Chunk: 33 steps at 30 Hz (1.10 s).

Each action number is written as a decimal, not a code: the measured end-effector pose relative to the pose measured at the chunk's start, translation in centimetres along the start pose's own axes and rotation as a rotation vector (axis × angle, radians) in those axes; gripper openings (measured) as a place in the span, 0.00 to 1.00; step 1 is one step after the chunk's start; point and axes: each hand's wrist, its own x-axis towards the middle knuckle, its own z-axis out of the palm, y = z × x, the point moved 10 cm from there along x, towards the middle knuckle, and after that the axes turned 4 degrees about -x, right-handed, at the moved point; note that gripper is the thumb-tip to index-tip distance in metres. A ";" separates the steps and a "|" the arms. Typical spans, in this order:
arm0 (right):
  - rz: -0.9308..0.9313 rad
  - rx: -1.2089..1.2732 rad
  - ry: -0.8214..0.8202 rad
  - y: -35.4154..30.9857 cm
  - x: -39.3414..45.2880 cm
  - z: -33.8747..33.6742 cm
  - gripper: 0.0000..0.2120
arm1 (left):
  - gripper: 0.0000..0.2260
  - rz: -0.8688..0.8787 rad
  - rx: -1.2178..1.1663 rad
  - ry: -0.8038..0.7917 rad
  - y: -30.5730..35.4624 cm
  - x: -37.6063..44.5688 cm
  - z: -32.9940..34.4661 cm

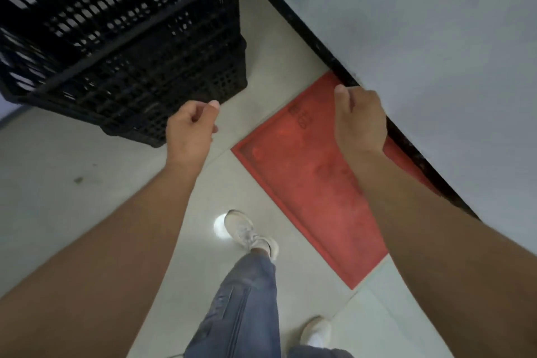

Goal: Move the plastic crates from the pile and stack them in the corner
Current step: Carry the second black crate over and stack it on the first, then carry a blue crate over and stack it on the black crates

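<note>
A stack of black perforated plastic crates (pixel 122 38) stands on the pale floor at the upper left, close to the wall. My left hand (pixel 191 128) hovers just in front of the stack's near corner, fingers curled in, holding nothing and apart from the crate. My right hand (pixel 359 122) is raised to the right, over the red mat, fingers curled loosely, also holding nothing.
A red mat (pixel 308 183) lies on the floor along the wall's black skirting (pixel 319 46). The grey wall (pixel 436 38) fills the upper right. My legs in blue jeans and white shoes (pixel 247 232) stand on the tiles below.
</note>
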 end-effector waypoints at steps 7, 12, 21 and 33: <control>0.188 0.078 0.055 12.7 -8.2 -7.3 0.17 | 0.05 0.039 0.040 -0.183 -1.1 -11.9 8.1; 0.303 0.157 0.132 21.5 -15.6 -14.1 0.15 | 0.06 0.104 0.050 -0.317 -0.3 -21.5 13.3; 0.485 0.231 0.316 36.2 -31.0 -27.1 0.15 | 0.09 0.198 0.104 -0.552 0.7 -41.8 20.8; 0.797 0.261 0.550 46.3 -44.1 -35.3 0.15 | 0.11 0.233 0.214 -0.906 1.9 -55.9 29.8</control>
